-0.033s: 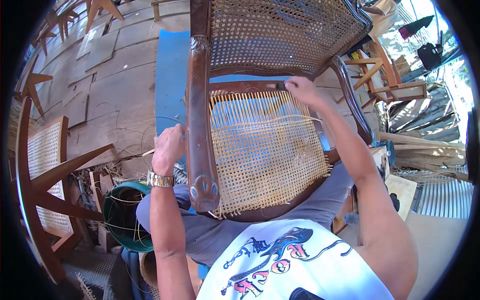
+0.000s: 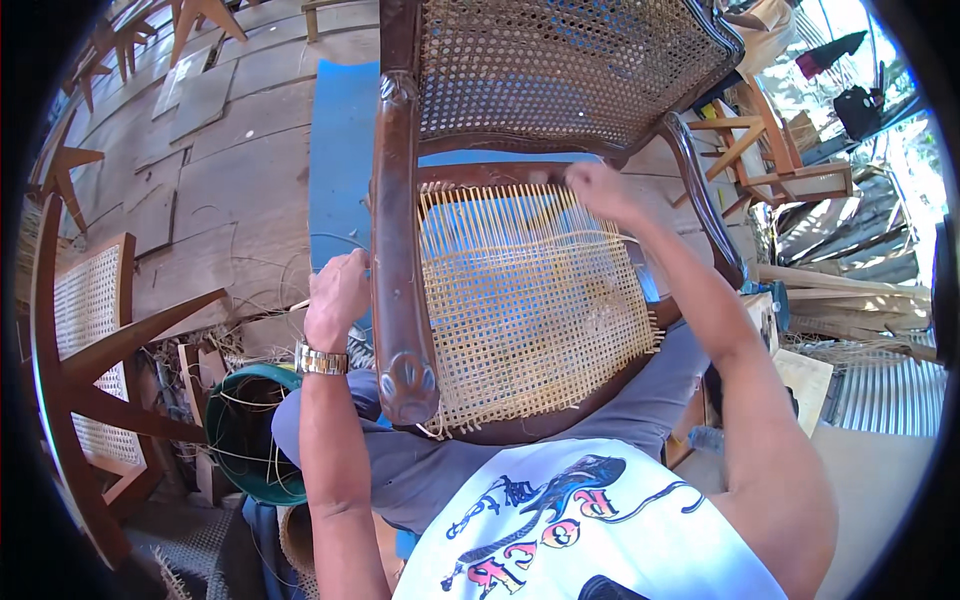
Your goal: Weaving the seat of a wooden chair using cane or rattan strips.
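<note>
A dark wooden chair lies across my lap, with loosely woven pale cane on its seat and finished cane mesh on its back. My left hand, a metal watch at the wrist, grips the outer side of the chair frame at the left with curled fingers. My right hand is closed at the far seat rail, above the upper ends of the parallel cane strands. It is slightly blurred, and whatever is in its fingers is too small to name.
Wooden chair frames stand at left and right. A green bucket with loose strands sits by my left leg. A blue board lies on the plank floor behind the chair. Timber and corrugated sheeting are at right.
My right hand has shifted slightly at the far rail, its fingers a little lower and more blurred. My left hand and the chair look the same.
</note>
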### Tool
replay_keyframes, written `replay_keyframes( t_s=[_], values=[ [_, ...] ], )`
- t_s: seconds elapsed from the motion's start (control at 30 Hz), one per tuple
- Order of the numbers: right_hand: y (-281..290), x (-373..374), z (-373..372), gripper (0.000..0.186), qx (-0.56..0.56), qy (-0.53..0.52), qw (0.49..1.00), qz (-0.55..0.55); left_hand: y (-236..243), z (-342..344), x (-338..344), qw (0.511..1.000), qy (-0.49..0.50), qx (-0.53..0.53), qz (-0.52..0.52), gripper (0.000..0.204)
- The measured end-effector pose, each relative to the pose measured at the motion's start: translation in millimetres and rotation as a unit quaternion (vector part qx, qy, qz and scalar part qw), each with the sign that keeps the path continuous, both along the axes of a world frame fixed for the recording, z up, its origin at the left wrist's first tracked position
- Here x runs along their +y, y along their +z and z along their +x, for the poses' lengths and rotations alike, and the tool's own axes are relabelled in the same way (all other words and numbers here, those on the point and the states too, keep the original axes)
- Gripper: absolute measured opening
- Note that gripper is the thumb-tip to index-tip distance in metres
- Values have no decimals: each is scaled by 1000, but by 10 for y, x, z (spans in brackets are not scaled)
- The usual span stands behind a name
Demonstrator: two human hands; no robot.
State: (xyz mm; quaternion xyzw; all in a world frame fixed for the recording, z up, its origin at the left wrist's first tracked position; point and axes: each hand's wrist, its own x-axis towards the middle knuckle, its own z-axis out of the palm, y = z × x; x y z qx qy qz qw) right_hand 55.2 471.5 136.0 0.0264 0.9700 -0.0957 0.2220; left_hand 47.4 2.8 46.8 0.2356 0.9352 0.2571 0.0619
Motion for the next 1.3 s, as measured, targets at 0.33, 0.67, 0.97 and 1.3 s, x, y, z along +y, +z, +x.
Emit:
replay_keyframes(
  t_s=[0.33, 0.67, 0.97, 1.3],
  values=[
    [-298, 187, 269, 37, -48, 42, 997, 33, 288, 158, 33, 998, -42, 29, 35, 22],
    [-140, 405, 374, 31, 153, -42, 983, -94, 173, 125, 9, 979, -74, 26, 189, 22],
    [0, 629, 420, 30, -125, 42, 990, -44, 240, 125, 1, 980, -99, 50, 162, 19],
    [32, 807, 506, 32, 134, -150, 977, -74, 201, 119, -30, 985, -83, -2, 152, 19]
  ],
)
